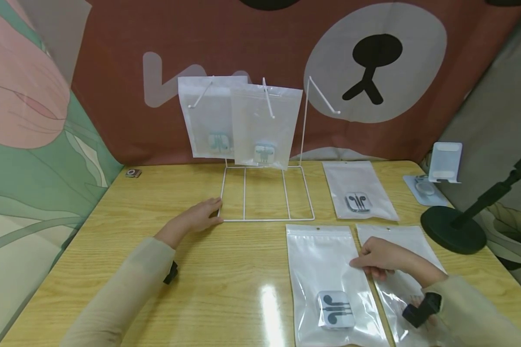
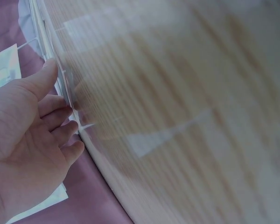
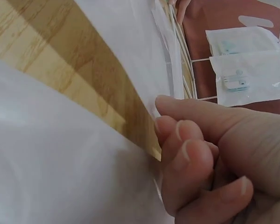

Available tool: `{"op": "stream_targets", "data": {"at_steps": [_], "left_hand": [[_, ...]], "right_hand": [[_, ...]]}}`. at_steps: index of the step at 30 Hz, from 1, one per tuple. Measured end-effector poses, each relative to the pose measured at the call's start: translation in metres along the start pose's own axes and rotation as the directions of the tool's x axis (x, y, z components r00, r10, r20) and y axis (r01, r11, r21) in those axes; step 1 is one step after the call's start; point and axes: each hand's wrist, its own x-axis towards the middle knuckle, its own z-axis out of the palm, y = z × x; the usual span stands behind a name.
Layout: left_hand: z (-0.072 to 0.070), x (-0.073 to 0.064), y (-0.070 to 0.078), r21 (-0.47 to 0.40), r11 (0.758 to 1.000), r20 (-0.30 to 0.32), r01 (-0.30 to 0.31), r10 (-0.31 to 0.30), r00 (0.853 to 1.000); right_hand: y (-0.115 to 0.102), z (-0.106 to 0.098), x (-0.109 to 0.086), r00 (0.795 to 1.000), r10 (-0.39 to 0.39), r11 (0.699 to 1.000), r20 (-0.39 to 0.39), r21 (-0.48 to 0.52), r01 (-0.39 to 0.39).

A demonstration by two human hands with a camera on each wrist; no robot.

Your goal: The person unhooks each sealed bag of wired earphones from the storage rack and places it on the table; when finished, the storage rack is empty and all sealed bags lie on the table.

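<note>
While the left hand (image 1: pixel 196 218) rests loose-fingered against the white rack (image 1: pixel 265 220), the right hand (image 1: pixel 384 256) pinches the earphone pouch (image 1: pixel 325 272) edge!

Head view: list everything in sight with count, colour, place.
Table: one, wooden, centre
Wire rack: one, white, table's back
Hanging pouches: two, white, rack hooks
Flat pouches: three, white, table's right
Earphone packs: four visible, whitish, pouched
Small gadget: one, brownish, back left
Phone stand: one, pale, back right
Round stand: one, dark, right
Bear cloth: one, brown, back
Side cloths: two, green and grey, flanking
Sleeves: two, beige, arms
Wrist devices: two, black, wrists
Left hand: one, bare, rack's corner
Right hand: one, bare, front pouches
</note>
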Motion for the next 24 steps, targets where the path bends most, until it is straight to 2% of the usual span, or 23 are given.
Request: {"op": "stream_targets", "data": {"at_steps": [5, 12, 24], "left_hand": [[0.000, 0.001, 0.000, 0.001, 1.000, -0.001, -0.004, 0.004, 1.000], [0.000, 0.001, 0.001, 0.004, 1.000, -0.002, 0.003, -0.003, 1.000], [-0.001, -0.002, 0.005, 0.023, 1.000, -0.015, -0.021, 0.022, 1.000]], "right_hand": [[-0.002, -0.008, 0.001, 0.999, -0.030, 1.000, 0.013, -0.006, 0.030], [-0.010, -0.026, 0.009, 0.997, -0.072, 0.997, -0.032, 0.015, 0.073], [-0.029, -0.049, 0.051, 0.973, -0.194, 0.976, -0.122, 0.079, 0.204]]}}
